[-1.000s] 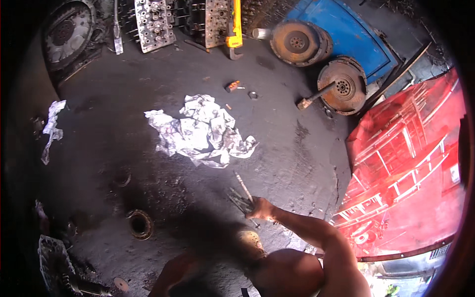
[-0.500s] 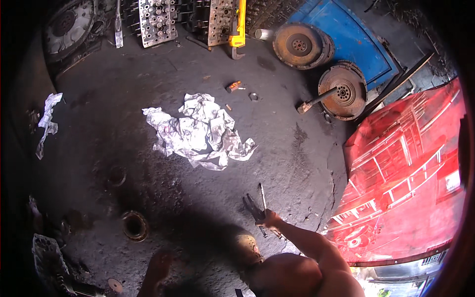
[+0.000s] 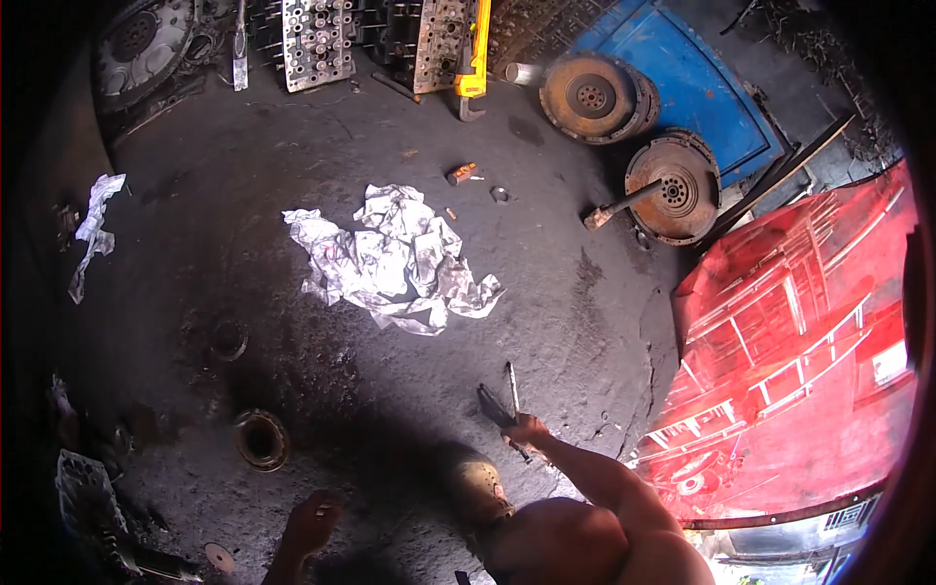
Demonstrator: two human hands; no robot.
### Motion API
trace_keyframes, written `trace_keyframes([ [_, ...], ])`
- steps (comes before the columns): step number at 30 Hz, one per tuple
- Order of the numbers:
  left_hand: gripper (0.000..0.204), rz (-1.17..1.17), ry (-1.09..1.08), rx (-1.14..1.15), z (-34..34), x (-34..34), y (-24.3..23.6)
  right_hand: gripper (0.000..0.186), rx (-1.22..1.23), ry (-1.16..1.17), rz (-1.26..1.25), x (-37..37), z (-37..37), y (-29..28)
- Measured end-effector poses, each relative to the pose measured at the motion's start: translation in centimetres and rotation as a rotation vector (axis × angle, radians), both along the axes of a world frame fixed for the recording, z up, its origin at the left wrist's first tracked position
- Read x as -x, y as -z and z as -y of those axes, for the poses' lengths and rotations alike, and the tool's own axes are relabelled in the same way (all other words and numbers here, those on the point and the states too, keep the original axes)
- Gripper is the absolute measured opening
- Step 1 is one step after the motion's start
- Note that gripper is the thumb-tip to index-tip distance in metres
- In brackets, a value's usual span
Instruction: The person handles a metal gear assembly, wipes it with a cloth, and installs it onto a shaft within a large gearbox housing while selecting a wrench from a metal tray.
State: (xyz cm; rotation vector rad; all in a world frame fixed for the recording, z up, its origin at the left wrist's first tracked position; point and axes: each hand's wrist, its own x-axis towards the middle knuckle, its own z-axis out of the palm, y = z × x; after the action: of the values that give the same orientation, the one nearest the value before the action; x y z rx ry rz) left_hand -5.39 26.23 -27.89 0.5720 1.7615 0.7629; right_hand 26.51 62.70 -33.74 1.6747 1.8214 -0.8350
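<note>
My right hand (image 3: 527,431) is low over the floor at the lower middle, its fingers closed around tools. A thin light metal rod (image 3: 514,381) sticks up past the fingers. Beside it lies a dark, long-jawed tool (image 3: 494,405), partly hidden by the hand; whether the hand grips it too is unclear. My left hand (image 3: 314,520) hangs in shadow at the lower left, nearest a rusty metal ring (image 3: 261,441) and apart from it. Its fingers are too dark to read. A boot (image 3: 480,487) shows between my arms.
Crumpled whitish cloth (image 3: 400,258) lies mid-floor. Rusty flywheels (image 3: 591,96) rest by a blue panel (image 3: 673,73). Along the far edge are engine cylinder heads (image 3: 318,44) and a yellow pipe wrench (image 3: 473,58). A red printed sheet (image 3: 780,341) covers the right. A grey casting (image 3: 86,492) stands lower left.
My left hand has come up into clearer view at the lower left. The dark tool's prongs, apart before, now look closer together by my right hand. The view shifted slightly.
</note>
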Motion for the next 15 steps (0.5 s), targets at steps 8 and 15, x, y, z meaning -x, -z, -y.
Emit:
trace_keyframes([
  [8, 0.028, -0.046, 0.036, 0.005, -0.5, 0.0, -1.4, 0.063, 0.016, -0.010, 0.031, -0.1, 0.2, -0.6],
  [15, 0.023, -0.086, 0.010, -0.076, -0.1, -0.3, -1.0, 0.052, -0.057, 0.050, -0.247, -0.9, 1.0, -0.6],
])
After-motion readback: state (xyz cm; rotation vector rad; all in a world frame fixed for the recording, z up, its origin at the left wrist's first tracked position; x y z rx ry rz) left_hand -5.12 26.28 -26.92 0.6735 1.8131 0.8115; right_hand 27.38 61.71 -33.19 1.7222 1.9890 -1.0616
